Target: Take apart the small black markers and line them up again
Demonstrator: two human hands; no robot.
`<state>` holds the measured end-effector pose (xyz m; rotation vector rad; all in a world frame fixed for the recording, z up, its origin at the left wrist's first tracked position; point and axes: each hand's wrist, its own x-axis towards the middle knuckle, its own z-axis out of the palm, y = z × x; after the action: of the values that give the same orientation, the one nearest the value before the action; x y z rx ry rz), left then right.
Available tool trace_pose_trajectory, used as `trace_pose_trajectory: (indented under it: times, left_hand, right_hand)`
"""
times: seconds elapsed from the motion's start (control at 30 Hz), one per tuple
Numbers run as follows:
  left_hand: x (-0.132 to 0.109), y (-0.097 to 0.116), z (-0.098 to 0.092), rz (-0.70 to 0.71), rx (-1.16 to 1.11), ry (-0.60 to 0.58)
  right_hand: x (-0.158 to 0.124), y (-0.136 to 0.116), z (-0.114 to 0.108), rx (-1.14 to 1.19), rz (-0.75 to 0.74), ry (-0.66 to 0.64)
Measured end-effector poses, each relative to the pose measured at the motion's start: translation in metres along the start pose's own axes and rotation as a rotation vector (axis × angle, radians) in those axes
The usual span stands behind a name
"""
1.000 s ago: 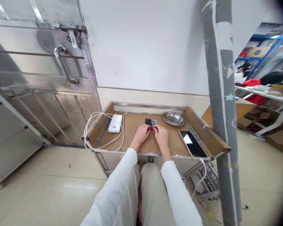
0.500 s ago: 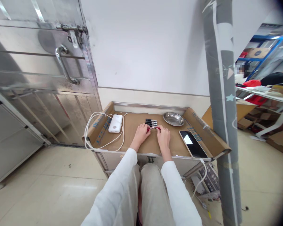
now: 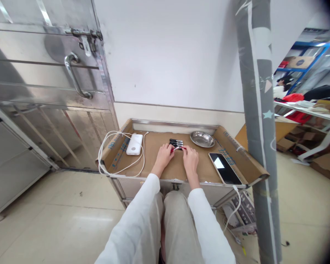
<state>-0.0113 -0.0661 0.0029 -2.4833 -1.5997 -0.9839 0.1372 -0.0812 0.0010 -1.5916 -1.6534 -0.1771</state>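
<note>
A slim red-and-white pen (image 3: pixel 177 148) lies between my two hands, just above or on the cardboard-lined tabletop. My left hand (image 3: pixel 164 156) pinches its red left end with closed fingers. At the other side, the fingertips of my right hand (image 3: pixel 191 157) are closed on a small red piece at the pen's right end. Whether that piece is joined to the pen or slightly apart is too small to tell. Directly behind the fingers, several black pens (image 3: pixel 176 142) lie side by side in a row, partly hidden by the hands.
A round metal dish (image 3: pixel 202 139) sits at the back right. Nearer me on the right lies a phone (image 3: pixel 224 168). On the left are a white power bank (image 3: pixel 134 144) and its looping white cable (image 3: pixel 143 157). Raised cardboard edges (image 3: pixel 240 156) border the tabletop; a wrapped grey pole (image 3: pixel 260 110) stands right.
The red-and-white pen is now tilted a little more, its left end lower towards me. Both hands stay in nearly the same place.
</note>
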Motion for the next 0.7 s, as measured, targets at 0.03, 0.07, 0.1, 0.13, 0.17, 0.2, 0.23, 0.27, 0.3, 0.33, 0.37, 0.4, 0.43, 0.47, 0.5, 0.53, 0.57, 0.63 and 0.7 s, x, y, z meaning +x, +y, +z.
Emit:
trace_pose_trajectory:
  times: [0.03,0.07,0.1,0.13,0.17,0.2,0.23,0.27,0.3,0.33,0.37,0.4,0.43,0.47,0.5,0.53,0.57,0.63,0.7]
  left_hand:
    - [-0.0001,0.0002,-0.0004,0.001,0.003,-0.003]
    - [-0.0002,0.0005,-0.0009,0.004,0.002,-0.004]
    - [-0.0003,0.0008,-0.0015,0.008,-0.001,-0.005]
    - [-0.0003,0.0011,-0.0023,0.014,-0.009,-0.005]
    - [-0.0004,0.0014,-0.0030,0.022,-0.018,-0.007]
    - [-0.0003,0.0017,-0.0037,0.029,-0.027,-0.008]
    - [-0.0002,0.0019,-0.0044,0.034,-0.034,-0.010]
    - [-0.0001,0.0022,-0.0050,0.035,-0.038,-0.010]
    - [0.0002,0.0024,-0.0054,0.026,-0.038,-0.005]
    - [0.0005,0.0026,-0.0056,0.009,-0.032,0.006]
    - [0.0009,0.0029,-0.0057,-0.016,-0.020,0.022]
    - [0.0012,0.0031,-0.0056,-0.045,-0.002,0.041]
    - [0.0015,0.0033,-0.0054,-0.076,0.021,0.062]
    - [0.0017,0.0034,-0.0049,-0.108,0.049,0.084]
    - [0.0017,0.0033,-0.0043,-0.145,0.079,0.106]
    - [0.0015,0.0032,-0.0035,-0.185,0.110,0.126]
    - [0.0012,0.0029,-0.0026,-0.228,0.138,0.146]
    - [-0.0002,0.0020,-0.0005,-0.320,0.178,0.186]
    - [-0.0019,0.0009,0.0016,-0.405,0.190,0.213]
  right_hand:
    - [0.0002,0.0001,0.0000,0.007,0.006,0.010]
    - [0.0004,0.0001,0.0000,0.015,0.008,0.014]
    - [0.0007,0.0001,0.0000,0.024,0.006,0.010]
    - [0.0009,-0.0002,0.0000,0.034,-0.002,0.000]
    - [0.0012,-0.0007,0.0000,0.052,-0.016,-0.016]
    - [0.0013,-0.0015,-0.0001,0.082,-0.039,-0.039]
    - [0.0013,-0.0025,-0.0001,0.127,-0.065,-0.067]
    - [0.0012,-0.0038,-0.0002,0.183,-0.091,-0.100]
    - [0.0010,-0.0052,-0.0002,0.243,-0.115,-0.136]
    - [0.0006,-0.0066,-0.0001,0.296,-0.130,-0.170]
    - [0.0002,-0.0078,0.0000,0.336,-0.136,-0.195]
    - [-0.0002,-0.0088,0.0003,0.360,-0.137,-0.211]
    - [-0.0005,-0.0094,0.0008,0.370,-0.137,-0.218]
    - [-0.0008,-0.0097,0.0013,0.370,-0.142,-0.220]
    - [-0.0009,-0.0097,0.0019,0.363,-0.145,-0.214]
    - [-0.0009,-0.0094,0.0024,0.350,-0.146,-0.205]
    - [-0.0009,-0.0088,0.0029,0.330,-0.141,-0.194]
    - [-0.0007,-0.0071,0.0036,0.277,-0.128,-0.172]
    - [-0.0007,-0.0050,0.0041,0.214,-0.125,-0.152]
